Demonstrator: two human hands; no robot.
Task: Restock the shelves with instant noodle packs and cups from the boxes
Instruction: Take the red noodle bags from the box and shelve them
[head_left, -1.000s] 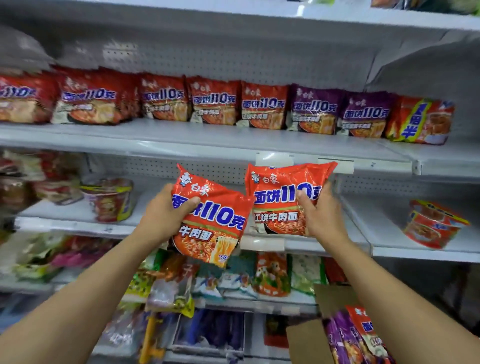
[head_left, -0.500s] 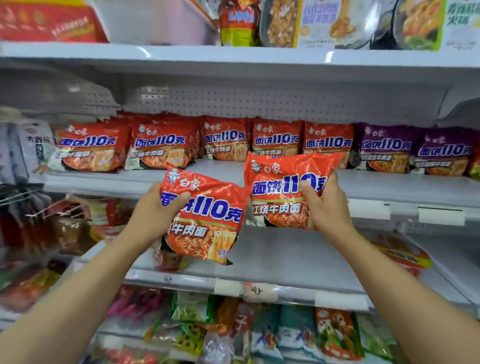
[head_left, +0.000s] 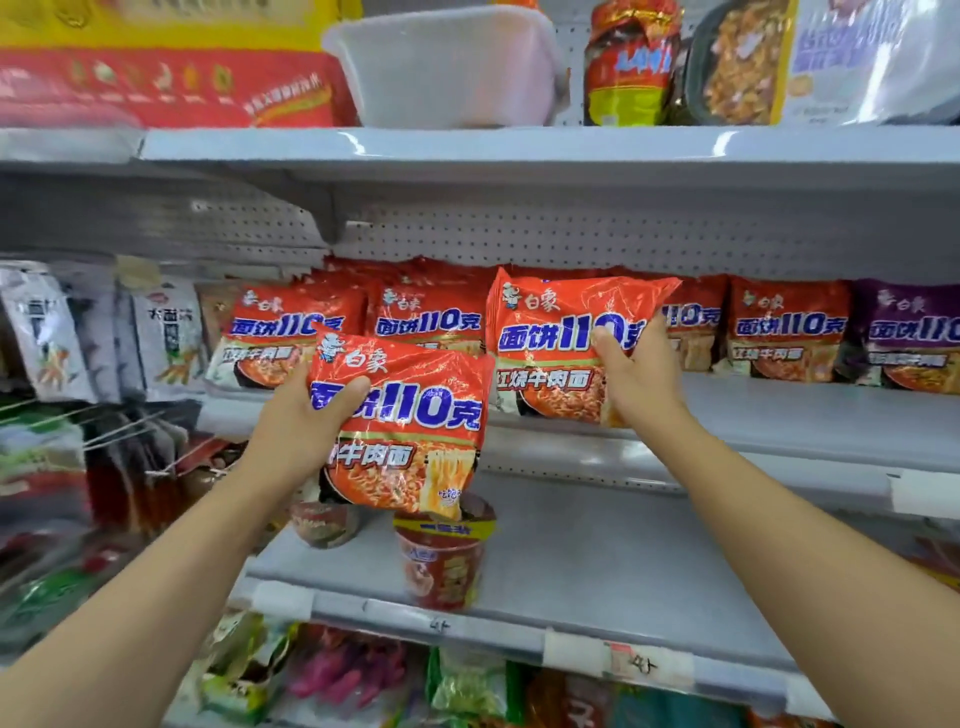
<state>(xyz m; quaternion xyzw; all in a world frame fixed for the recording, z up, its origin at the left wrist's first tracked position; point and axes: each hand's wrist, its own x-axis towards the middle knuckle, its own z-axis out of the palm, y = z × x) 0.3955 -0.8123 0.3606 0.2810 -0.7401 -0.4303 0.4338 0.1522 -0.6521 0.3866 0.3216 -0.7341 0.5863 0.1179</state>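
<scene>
Noodle packs gripped, left hand (head_left: 304, 415) lower, right hand (head_left: 636, 382) higher.

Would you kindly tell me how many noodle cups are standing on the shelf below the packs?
2: a red cup near the shelf's front edge, below the left hand's pack, and another cup behind it to the left, partly hidden by that pack. More may be hidden.

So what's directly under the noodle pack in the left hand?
A red noodle cup stands on the shelf below the left hand's pack, with a second cup beside it. The pack covers both cups' tops.
</scene>
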